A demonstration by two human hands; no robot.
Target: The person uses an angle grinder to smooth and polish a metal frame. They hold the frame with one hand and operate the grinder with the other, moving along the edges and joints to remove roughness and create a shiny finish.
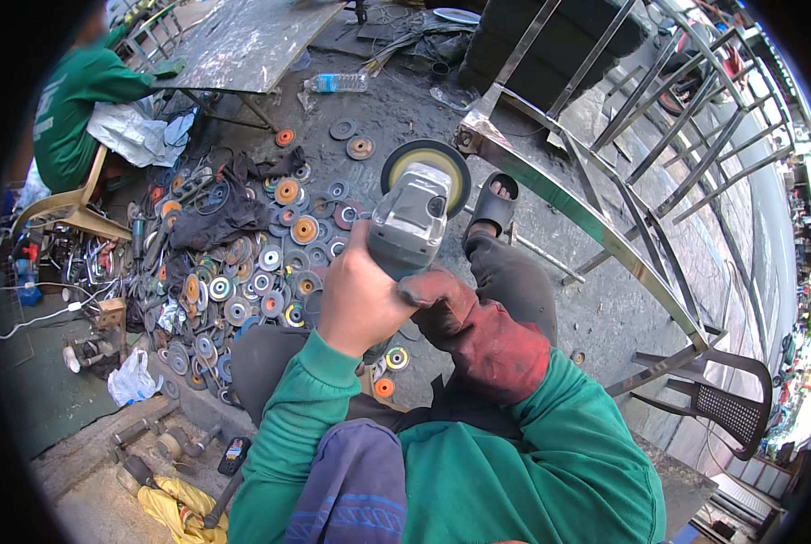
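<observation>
An angle grinder (409, 222) with a grey body is held up in front of me, over my knees. Its wide round disc (461, 190), yellowish with a dark rim, shows at the far end. My left hand (358, 304), bare, wraps round the grinder's left side. In a worn red glove, my right hand (482, 331) closes at the grinder's near end; its fingertips are partly hidden. Beyond the disc, to the right, a shiny metal bar (568, 204) of a frame slants across; I see a gap between it and the disc.
Many used grinding discs (269, 258) lie heaped on the left. A person in green (92, 109) sits at a metal-topped table (242, 45) at far left. A plastic bottle (337, 83) lies beyond. A dark plastic chair (727, 399) and metal frames (686, 136) occupy the right.
</observation>
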